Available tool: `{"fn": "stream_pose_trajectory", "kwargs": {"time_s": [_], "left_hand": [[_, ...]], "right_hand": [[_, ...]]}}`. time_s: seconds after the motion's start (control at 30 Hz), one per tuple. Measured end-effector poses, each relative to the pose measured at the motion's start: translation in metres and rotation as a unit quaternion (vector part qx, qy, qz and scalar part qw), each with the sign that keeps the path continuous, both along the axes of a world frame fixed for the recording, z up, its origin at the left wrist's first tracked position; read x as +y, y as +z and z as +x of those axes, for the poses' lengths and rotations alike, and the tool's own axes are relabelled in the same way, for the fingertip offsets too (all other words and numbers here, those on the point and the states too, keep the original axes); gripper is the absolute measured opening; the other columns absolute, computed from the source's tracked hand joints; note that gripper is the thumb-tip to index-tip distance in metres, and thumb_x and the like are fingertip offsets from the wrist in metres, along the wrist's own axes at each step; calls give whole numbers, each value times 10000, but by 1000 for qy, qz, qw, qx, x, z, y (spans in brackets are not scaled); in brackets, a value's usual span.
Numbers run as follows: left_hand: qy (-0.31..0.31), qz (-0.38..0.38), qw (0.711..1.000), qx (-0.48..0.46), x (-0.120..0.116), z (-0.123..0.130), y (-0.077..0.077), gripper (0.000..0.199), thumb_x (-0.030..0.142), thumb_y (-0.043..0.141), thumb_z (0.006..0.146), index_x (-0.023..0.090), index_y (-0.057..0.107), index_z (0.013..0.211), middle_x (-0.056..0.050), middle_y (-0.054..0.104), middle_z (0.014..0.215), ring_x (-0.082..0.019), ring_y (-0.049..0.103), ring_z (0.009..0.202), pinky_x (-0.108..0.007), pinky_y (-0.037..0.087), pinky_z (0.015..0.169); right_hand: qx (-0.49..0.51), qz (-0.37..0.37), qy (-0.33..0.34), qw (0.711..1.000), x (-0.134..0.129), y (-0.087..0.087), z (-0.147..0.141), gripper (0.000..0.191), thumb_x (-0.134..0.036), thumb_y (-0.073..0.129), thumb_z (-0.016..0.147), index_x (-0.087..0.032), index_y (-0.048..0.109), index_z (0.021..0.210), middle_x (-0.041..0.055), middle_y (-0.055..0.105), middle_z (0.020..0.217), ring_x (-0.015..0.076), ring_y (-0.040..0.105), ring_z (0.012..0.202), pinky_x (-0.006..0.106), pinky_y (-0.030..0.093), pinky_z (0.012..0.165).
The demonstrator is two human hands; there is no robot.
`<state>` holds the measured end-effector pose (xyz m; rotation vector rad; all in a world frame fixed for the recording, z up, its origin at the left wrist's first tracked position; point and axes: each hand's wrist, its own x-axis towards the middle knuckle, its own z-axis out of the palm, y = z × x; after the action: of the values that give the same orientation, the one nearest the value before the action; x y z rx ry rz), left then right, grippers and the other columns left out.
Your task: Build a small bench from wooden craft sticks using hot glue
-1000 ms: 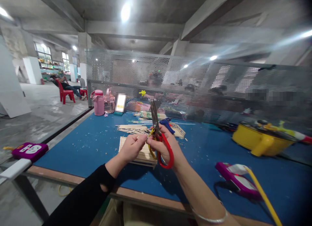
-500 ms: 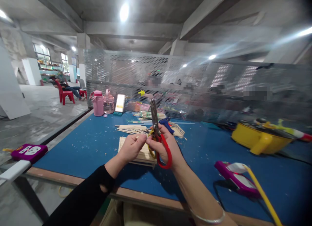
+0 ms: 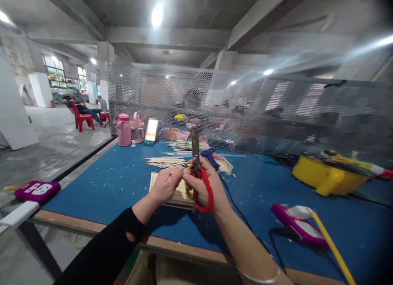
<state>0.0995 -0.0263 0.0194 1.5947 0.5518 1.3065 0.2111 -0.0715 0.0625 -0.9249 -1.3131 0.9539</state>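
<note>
From my seat I see both hands above the middle of the bench, nearer its front edge than its back one. The right hand has its grip curled around the scissors, blades pointing up and looking nearly closed, a red handle hanging over the palm. A yellow loop shows beside it; I cannot tell whether it belongs to the scissors. The left hand has thumb and fingers drawn together, its tips against the right hand's; I cannot tell whether that grip pinches anything.

Under them, toward the front edge, I have a panel of wooden sticks lying flat, partly covered by the hands. Behind it lie loose sticks, and just past the right hand a blue glue gun. A pink flask stands at the back left corner; a yellow pot sits toward the right edge.
</note>
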Motion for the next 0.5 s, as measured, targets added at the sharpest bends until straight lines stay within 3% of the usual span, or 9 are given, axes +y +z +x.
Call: {"fn": "stream_pose_trajectory", "kwargs": {"time_s": [0.13, 0.33, 0.5], "left_hand": [[30, -19, 998, -46, 2, -3, 4, 514, 599, 400, 752, 180, 317, 469, 62, 258, 428, -54, 225, 414, -222, 186, 415], [17, -51, 993, -101, 1, -5, 9, 500, 591, 454, 731, 181, 296, 491, 74, 245, 437, -40, 196, 402, -211, 160, 399], [15, -67, 990, -120, -1, 0, 8, 499, 589, 458, 731, 184, 290, 493, 78, 236, 432, -40, 187, 399, -212, 154, 398]], "right_hand": [[51, -12, -34, 998, -12, -5, -9, 382, -399, 673, 632, -216, 481, 908, -63, 505, 599, 79, 469, 490, 206, 404, 469], [107, -118, 18, 987, -46, -11, -22, 473, -612, 557, 654, -218, 493, 909, -50, 471, 604, 76, 438, 462, 209, 413, 432], [97, -175, 3, 980, -60, -22, -30, 475, -636, 556, 635, -217, 482, 845, -58, 454, 577, 53, 385, 420, 172, 357, 380]]}}
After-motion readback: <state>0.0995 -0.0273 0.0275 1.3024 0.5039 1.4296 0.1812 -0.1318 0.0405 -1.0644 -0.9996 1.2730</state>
